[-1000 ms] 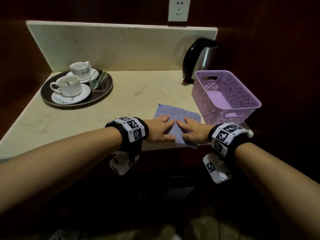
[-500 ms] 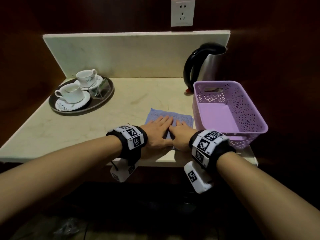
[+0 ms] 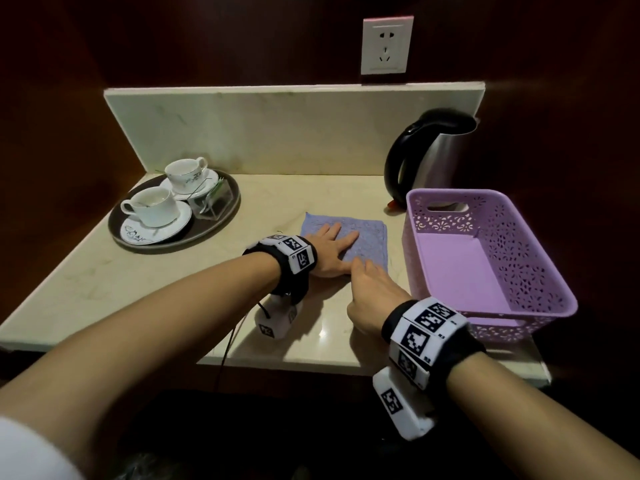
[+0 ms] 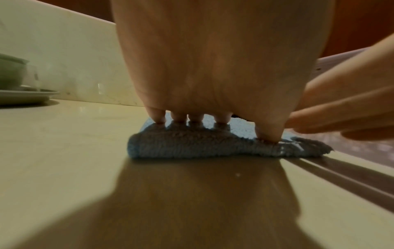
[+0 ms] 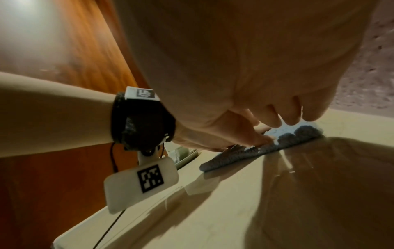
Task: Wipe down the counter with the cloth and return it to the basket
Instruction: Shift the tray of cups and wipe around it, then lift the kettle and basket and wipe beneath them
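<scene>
You are working over a pale stone counter (image 3: 284,199) whose near strip is now lying bare behind your wrists, because the blue cloth (image 3: 363,237) has travelled from the front edge, where it was a second ago, to the middle of the surface. That suggests you are making a wiping stroke away from yourself, so the wiping is likely still under way and not finished. The purple basket (image 3: 540,271) is sitting just to the right of your hands, close to the cloth's right edge but not touching it, and it is holding nothing yet. The cloth is lying flat and folded under your left hand (image 3: 330,252), which is pressing it down with straight, spread fingers and the thumb, gripping nothing. Your right hand (image 3: 372,292) has dropped back toward you: half a second ago it was flat beside the left, now only its extended fingertips are meeting the cloth's near right corner, with nothing pinched. You are carrying the stroke mostly with the left, so watch the cloth bunching at that trailing corner.
</scene>
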Demonstrator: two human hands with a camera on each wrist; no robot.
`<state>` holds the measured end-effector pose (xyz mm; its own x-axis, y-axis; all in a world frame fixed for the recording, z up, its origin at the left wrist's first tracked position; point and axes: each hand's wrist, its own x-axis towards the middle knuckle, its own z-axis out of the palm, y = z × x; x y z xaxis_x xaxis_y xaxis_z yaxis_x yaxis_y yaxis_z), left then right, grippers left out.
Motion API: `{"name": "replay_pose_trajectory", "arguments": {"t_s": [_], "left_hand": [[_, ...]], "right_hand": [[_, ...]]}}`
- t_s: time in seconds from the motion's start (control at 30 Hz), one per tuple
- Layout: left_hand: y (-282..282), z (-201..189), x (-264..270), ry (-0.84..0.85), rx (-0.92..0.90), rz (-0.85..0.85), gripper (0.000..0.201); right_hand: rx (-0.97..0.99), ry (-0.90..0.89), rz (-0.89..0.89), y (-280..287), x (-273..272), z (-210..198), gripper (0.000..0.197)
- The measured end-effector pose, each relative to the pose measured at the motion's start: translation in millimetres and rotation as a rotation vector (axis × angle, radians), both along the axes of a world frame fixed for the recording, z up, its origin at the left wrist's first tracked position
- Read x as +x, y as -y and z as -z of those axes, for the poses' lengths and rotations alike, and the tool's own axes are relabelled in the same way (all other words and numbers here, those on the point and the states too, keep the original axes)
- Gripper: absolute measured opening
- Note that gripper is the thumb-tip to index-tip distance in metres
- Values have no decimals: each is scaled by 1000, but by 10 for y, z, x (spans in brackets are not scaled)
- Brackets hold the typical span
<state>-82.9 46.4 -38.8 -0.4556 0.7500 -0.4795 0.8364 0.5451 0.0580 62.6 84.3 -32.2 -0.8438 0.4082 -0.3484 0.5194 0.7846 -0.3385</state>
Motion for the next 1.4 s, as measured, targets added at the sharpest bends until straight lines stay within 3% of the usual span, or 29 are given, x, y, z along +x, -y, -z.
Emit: {"name": "replay_pose_trajectory", "arguments": {"t_s": [0.37,0.57,0.7,0.87,1.03,1.13,1.23,1.27,1.4], "left_hand": [[-633,73,-790,-35,1,55,86],[-1018,143,-1135,-68,35,77,85],[-1216,163,-1230,-81,49,104,84],[-1311,158,-1327,-66,37,123,86],[-1296,181,-1341,-121,74,178,84],[-1289,138,-1377,-154,190,293,75],[-1300,148,-1435,-157,259,402,73],[-1301,162,-1450,-155,241,401,76],[-1303,236,-1484,-144,148,366,82]], "right_hand": [[59,50,168,-209,-645,-30,71],[52,91,242,-344,-755,-6,53],[39,85,266,-387,-833,-110,57],[4,-45,319,-403,-912,-292,51],[-86,-359,623,-640,-984,-597,55],[-206,-486,802,-924,-1078,-778,60],[-289,-555,869,-1171,-1128,-922,30],[-291,-573,894,-1252,-1142,-949,28],[-413,-632,992,-1423,-1206,-891,40]]}}
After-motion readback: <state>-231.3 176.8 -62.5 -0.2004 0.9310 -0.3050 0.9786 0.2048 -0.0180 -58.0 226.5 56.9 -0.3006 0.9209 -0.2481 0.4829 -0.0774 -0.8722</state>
